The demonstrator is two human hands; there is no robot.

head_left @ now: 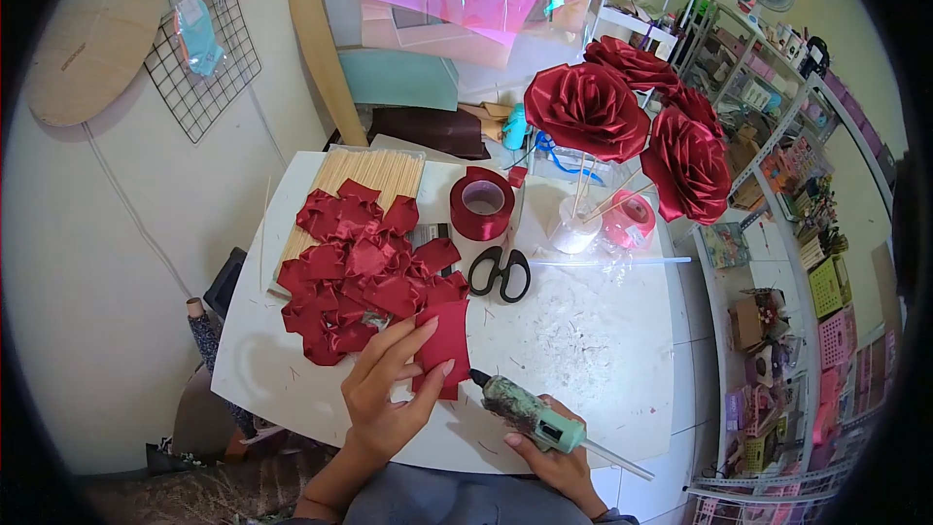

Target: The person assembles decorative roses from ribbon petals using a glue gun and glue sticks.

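Note:
My left hand (384, 384) pinches a piece of dark red satin ribbon (445, 335) between thumb and fingers, close over the table's near side. In my right hand (559, 462) is a green hot glue gun (530, 416), its black nozzle right at the ribbon piece's right edge. A clear glue stick (619, 459) pokes out of the gun's back end. Just beyond my left hand lies a heap of folded red satin petals (364, 258). Black-handled scissors (500, 274) rest past the ribbon piece, below a roll of red ribbon (482, 204).
Finished red satin roses (588, 112) on sticks stand in a white holder (575, 226) at the back right, beside a pink ribbon roll (629, 221). Thin wooden sticks (374, 170) lie under the petals. Another glue stick (612, 260) crosses the white table (603, 350). Loaded shelves (768, 350) line the right.

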